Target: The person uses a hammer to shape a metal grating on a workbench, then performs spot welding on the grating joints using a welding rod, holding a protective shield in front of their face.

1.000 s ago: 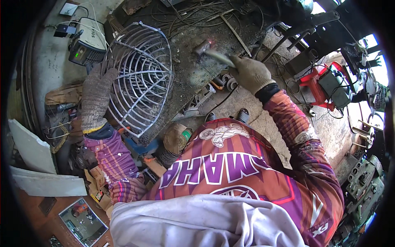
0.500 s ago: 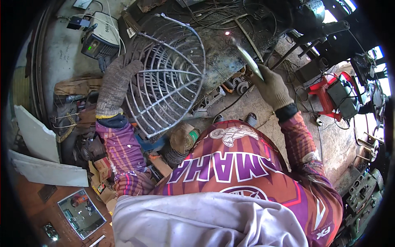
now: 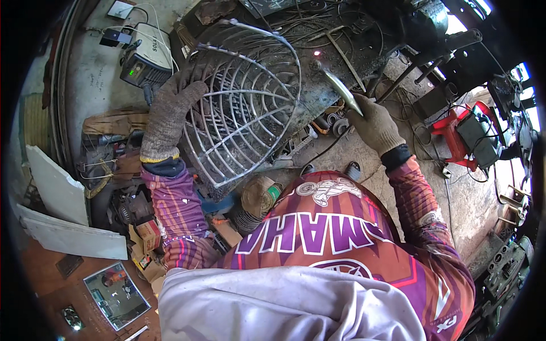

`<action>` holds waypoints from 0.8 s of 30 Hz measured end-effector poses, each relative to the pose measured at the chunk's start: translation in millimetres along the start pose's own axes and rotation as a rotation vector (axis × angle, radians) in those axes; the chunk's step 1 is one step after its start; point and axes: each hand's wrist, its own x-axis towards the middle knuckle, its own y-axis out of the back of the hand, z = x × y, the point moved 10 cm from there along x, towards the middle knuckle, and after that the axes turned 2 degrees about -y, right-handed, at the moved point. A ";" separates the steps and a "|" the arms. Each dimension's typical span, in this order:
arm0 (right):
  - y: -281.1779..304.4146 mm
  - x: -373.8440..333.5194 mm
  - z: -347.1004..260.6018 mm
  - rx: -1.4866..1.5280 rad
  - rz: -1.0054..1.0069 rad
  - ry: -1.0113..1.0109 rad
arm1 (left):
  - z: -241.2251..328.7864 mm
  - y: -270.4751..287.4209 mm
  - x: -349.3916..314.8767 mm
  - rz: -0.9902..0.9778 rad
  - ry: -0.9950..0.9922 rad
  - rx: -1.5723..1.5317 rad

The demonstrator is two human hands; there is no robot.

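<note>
A bare metal grille [image 3: 251, 128] of curved rods, like a rounded triangular basket, stands tilted over the dark workbench. My left hand [image 3: 181, 99], in a grey-brown knitted glove, closes around its left edge; some fingertips are hidden behind the rods. To the right of the grille, my gloved right hand [image 3: 372, 119] is wrapped round a silvery welding electrode holder [image 3: 342, 90]. The holder points up and left, apart from the grille. Past its tip, a small spot [image 3: 317, 53] glows pinkish red over the bench.
A welding machine [image 3: 149, 54] with a lit green display stands at the upper left. Cables and loose rods [image 3: 307, 23] lie across the dark bench [image 3: 313, 85]. Red-and-black equipment [image 3: 463, 136] sits on the floor at right. Boxes and a wire coil [image 3: 259, 196] crowd the near left.
The grille and my left hand have shifted a little to the right. My right hand keeps its hold on the electrode holder almost in place. The whole view has turned slightly.
</note>
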 end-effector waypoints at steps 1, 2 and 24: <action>-0.9 0.2 1.7 0.001 -0.002 0.004 | -0.4 -2.3 2.6 -0.033 -0.011 0.022; -0.8 0.3 4.2 -0.017 0.010 0.007 | -0.4 -4.8 3.5 -0.067 -0.023 0.044; 70.1 94.4 6.3 -0.465 0.173 -0.035 | 78.0 -58.3 -22.3 0.014 -0.780 0.515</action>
